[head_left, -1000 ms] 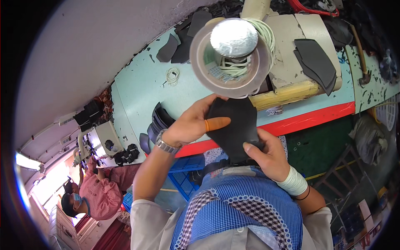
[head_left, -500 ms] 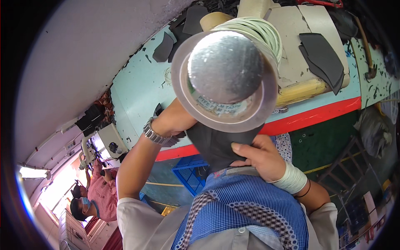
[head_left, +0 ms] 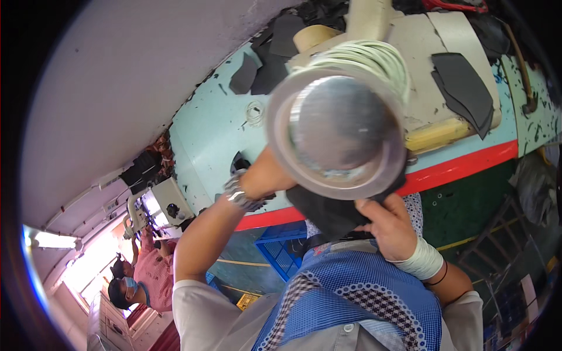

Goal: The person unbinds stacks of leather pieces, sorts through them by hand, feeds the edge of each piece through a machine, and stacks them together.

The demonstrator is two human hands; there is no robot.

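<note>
At the far left, low in the view, another person in a pink shirt (head_left: 153, 275) sits near a white sewing machine (head_left: 167, 205), well apart from the work.

The left hand (head_left: 266, 175) reaches up from a wrist wearing a metal watch (head_left: 240, 196), and most of it is hidden behind a big metal lamp shade (head_left: 339, 131) that hangs close to the camera. I cannot tell whether its grip is clenched, though it seems to meet the upper edge of the dark fabric piece (head_left: 328, 213).

That dark piece is held up in front of the chest, over the red front edge of the pale blue tabletop (head_left: 205, 140). Its long axis runs roughly up and down, and its lower end narrows to a point aimed at the blue checked apron (head_left: 351, 298). The lamp shade covers its upper part.

The right hand (head_left: 389, 225), with a white wrap on the wrist, has its grip clenched on the piece's right edge, thumb on the front.

Further right, dark cut pieces (head_left: 465, 88) lie on a cream board (head_left: 421, 76) on the tabletop, with a coil of pale cord (head_left: 366, 58) just above the shade.
</note>
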